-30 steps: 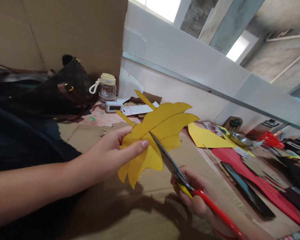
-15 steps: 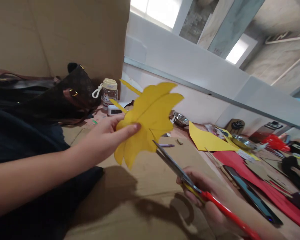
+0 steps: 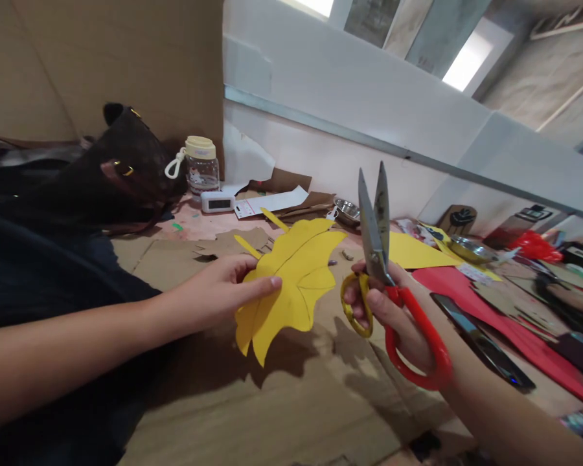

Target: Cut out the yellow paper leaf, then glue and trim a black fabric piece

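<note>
Between the thumb and fingers of my left hand (image 3: pixel 228 288) is a yellow paper cutout (image 3: pixel 291 278) with wavy, pointed edges, pencil lines and two thin strips at its upper left. My right hand (image 3: pixel 393 304) has its fingers through the handles of a pair of scissors (image 3: pixel 376 239), one handle loop red and the other yellow. The blades point up, slightly apart, and do not touch the paper. Both hands are above brown cardboard (image 3: pixel 291 401).
A dark bag (image 3: pixel 111 168), a lidded bottle (image 3: pixel 202 168) and a small white device (image 3: pixel 218 202) are at the back left. At right lie yellow paper (image 3: pixel 418 251), red sheets (image 3: pixel 490 317), a phone (image 3: pixel 480 343) and metal bowls (image 3: pixel 473 249). Part of another person's hand shows at far right.
The scissors have left the paper's edge and turned upward, with their blades spread wider. The yellow cutout and my left hand sit lower in the view.
</note>
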{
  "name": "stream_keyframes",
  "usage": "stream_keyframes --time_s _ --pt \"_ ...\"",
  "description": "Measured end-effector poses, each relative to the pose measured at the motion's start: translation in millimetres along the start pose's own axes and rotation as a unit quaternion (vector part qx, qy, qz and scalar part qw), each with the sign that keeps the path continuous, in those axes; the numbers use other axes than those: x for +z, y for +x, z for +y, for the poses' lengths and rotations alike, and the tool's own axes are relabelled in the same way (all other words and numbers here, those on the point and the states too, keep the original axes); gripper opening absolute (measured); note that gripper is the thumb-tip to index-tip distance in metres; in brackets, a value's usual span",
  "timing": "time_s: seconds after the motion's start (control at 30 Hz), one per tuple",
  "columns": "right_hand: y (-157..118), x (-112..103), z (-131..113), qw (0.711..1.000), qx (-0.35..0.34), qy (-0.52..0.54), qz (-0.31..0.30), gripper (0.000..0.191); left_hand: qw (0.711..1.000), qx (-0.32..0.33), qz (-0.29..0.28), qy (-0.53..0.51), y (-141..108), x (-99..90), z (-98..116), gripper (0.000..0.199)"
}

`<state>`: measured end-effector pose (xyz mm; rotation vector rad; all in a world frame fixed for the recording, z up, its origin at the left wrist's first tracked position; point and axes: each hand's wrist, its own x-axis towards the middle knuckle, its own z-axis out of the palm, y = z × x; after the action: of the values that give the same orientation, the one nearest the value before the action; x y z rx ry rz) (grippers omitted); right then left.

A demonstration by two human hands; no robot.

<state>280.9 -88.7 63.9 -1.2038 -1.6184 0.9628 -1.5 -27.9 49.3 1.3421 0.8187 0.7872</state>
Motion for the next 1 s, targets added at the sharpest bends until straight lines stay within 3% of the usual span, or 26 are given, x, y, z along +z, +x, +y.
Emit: stream_keyframes --time_s 0.2,0.3,0.43,0.53,0.63,0.73,0.87,1.0 --pt "21 9 -19 1.0 -0.007 0.001 0.006 0.049 0.989 -0.013 -0.116 0.092 -1 -6.6 1 0.014" --pt "29 11 -18 0.999 0.017 -0.045 -0.004 0.046 0.975 0.016 -0.131 0.18 -1 -10.6 2 0.018" --pt "30 12 -8 0.999 0.026 -0.04 -0.018 0.04 0.973 0.035 -0.103 0.202 4 -14.6 6 0.025" --pt "25 13 -1 0.999 0.04 -0.032 -0.005 0.041 0.994 0.028 -0.018 0.105 12 -18.3 8 0.032" --pt "25 14 6 0.998 0.034 0.009 0.059 0.042 0.996 0.056 0.063 -0.031 20 -21.9 1 0.052" --pt "29 17 11 0.987 0.011 0.105 0.124 0.043 0.996 0.045 0.016 -0.077 24 -19.8 -15 0.072" --pt "33 26 12 0.982 -0.006 0.138 0.13 0.033 0.999 0.032 -0.042 -0.006 19 -5.8 -30 0.058" --pt "26 35 11 0.991 0.012 0.102 0.089 0.026 0.993 0.055 0.024 0.102 13 2.2 -26 0.046"
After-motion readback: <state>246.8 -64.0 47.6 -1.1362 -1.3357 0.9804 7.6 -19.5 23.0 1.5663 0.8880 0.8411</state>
